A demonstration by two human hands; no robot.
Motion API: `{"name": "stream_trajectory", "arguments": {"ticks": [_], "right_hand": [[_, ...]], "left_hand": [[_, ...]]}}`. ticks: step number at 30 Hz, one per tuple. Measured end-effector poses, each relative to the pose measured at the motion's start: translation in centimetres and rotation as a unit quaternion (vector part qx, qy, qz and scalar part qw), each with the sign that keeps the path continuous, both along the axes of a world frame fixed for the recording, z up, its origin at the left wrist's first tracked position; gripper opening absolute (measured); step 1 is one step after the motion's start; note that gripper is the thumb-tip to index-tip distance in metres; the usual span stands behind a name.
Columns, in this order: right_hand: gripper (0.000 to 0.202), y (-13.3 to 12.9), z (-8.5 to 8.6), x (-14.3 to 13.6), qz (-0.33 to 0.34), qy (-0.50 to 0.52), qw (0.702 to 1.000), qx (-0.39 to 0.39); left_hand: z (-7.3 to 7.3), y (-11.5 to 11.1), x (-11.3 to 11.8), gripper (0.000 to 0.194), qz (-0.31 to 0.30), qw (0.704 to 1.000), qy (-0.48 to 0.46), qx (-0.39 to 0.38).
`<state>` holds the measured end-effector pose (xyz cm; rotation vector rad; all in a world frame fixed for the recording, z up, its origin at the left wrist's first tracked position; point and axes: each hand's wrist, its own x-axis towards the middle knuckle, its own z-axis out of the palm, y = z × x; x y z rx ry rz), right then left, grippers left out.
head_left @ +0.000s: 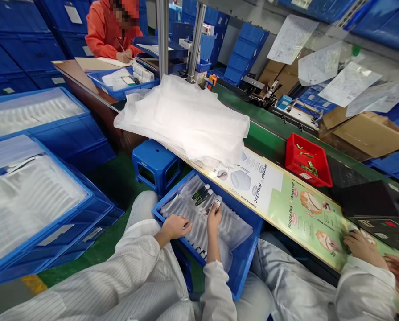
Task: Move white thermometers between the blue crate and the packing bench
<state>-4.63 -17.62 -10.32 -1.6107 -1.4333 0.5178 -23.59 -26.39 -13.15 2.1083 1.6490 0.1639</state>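
Note:
My right hand is closed around a small white stick-like device, its rounded end showing above the fingers; the exact kind cannot be made out. My left hand lies on the white foam sleeves, fingers loosely apart, with nothing visible in it. Beneath both hands, a blue crate rests near my knees, lined with rows of these sleeves. Several slim black devices with green markings lie on the sleeves, just beyond my hands. White ends of other pieces peek out along the crate's near side.
Foam sheets are piled on the bench, beside printed mouse-pad boards. A red bin holds small green pieces. A neighbour's hand is near a black machine. Left are a blue stool and filled crates. Someone in orange writes behind.

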Motion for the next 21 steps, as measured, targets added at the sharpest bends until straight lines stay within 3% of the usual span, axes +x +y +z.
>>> {"name": "stream_trajectory", "arguments": {"ticks": [4,7,9,11,14,16,19,21], "right_hand": [[0.073,-0.2,6.3,6.8,-0.038,0.072,0.997,-0.009],[0.073,3.0,11.5,15.3,-0.133,-0.045,0.987,0.075],[0.076,5.9,13.7,21.3,-0.208,-0.115,0.968,0.083],[0.074,8.5,14.7,26.6,-0.281,-0.146,0.948,0.034],[0.048,11.9,14.7,32.4,-0.349,-0.168,0.920,-0.057],[0.033,13.9,14.5,35.1,-0.365,-0.174,0.910,-0.093],[0.028,16.4,14.8,38.0,-0.380,-0.160,0.903,-0.120],[0.034,17.6,15.1,39.1,-0.355,-0.154,0.921,-0.050]], "left_hand": [[0.1,0.0,-0.1,0.051,-0.001,1.000,-0.015,-0.003],[0.3,-0.1,-0.1,0.052,0.003,1.000,-0.018,-0.005],[0.3,-0.1,-0.1,0.053,0.005,1.000,-0.012,-0.001],[0.2,-0.2,0.0,0.052,0.004,1.000,-0.008,0.005],[-0.1,-0.2,0.1,0.051,-0.005,1.000,-0.008,0.005],[-0.2,-0.1,0.1,0.052,-0.012,1.000,-0.008,0.001],[-0.2,0.0,0.0,0.053,-0.013,1.000,-0.005,-0.003],[-0.1,0.0,-0.1,0.052,-0.014,1.000,-0.002,-0.008]]}}
